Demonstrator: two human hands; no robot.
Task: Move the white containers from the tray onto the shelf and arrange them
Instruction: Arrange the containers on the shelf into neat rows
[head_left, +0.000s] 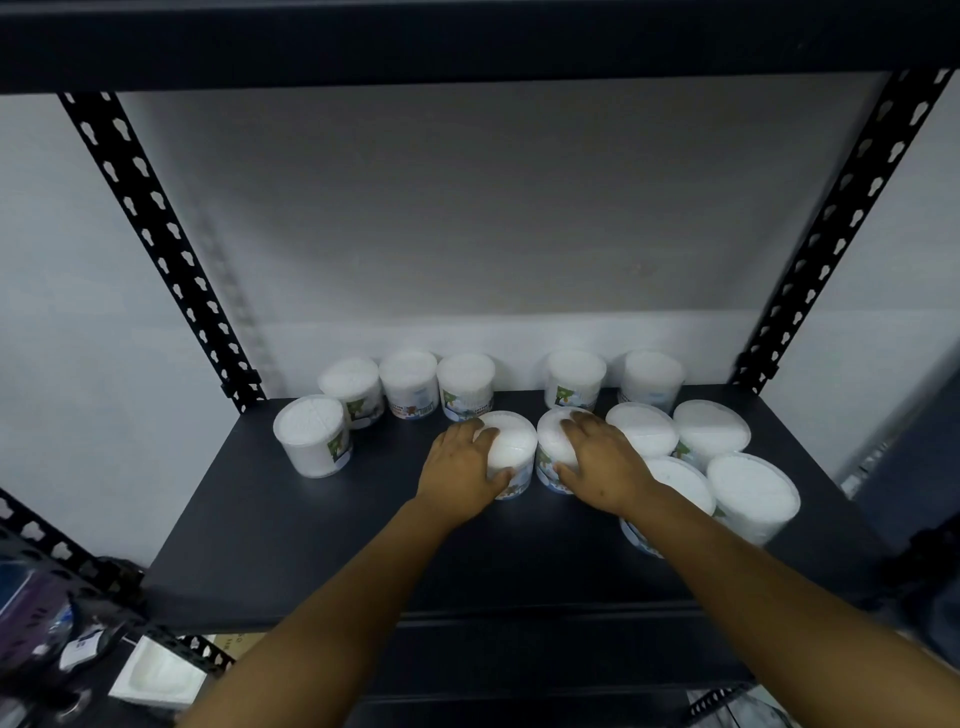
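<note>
None of the print here can be read. The white containers (466, 385) on the shelf (322, 530) wear small coloured labels with green and blue pictures, and one (409, 383) shows dark lettering and what looks like a barcode, but the letters are too blurred to make out.

Bare shelf board (311, 530) is lying open at front left; white containers (727, 467) are crowding the right side and the back row (410, 382).
</note>
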